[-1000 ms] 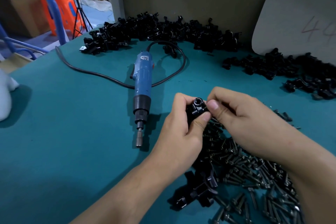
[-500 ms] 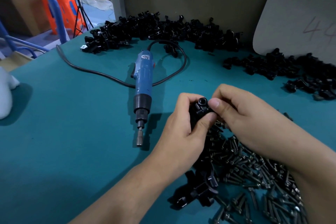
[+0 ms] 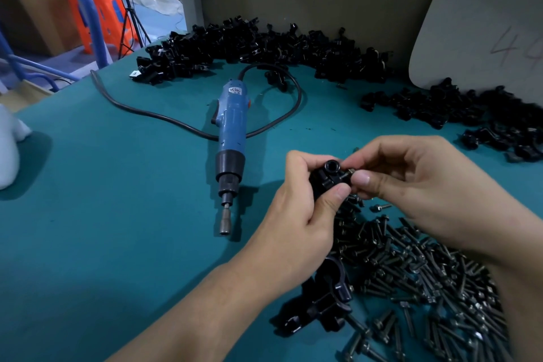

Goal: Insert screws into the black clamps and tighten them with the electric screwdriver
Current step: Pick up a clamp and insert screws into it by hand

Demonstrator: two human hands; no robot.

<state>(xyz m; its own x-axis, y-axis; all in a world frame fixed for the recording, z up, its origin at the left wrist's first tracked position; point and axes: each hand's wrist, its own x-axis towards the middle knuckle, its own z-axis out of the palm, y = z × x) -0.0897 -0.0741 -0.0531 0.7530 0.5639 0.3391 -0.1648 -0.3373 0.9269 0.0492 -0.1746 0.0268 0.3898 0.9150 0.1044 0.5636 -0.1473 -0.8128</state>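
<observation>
Clamp (image 3: 327, 178) gripped in curled fingers (image 3: 338, 195) of left hand (image 3: 299, 214), held above the counter (image 3: 117, 214) by the screw pile (image 3: 426, 267). Screw (image 3: 348, 172) pinched in right hand (image 3: 411, 185), long axis level, tip leftward at the clamp's side hole; seated or not, unclear. Electric screwdriver (image 3: 232, 132) flat on the counter further left, bit toward the body, nearer the left hand.

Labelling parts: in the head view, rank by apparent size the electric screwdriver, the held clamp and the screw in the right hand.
1. electric screwdriver
2. clamp
3. screw, partly hidden by the right hand
</observation>
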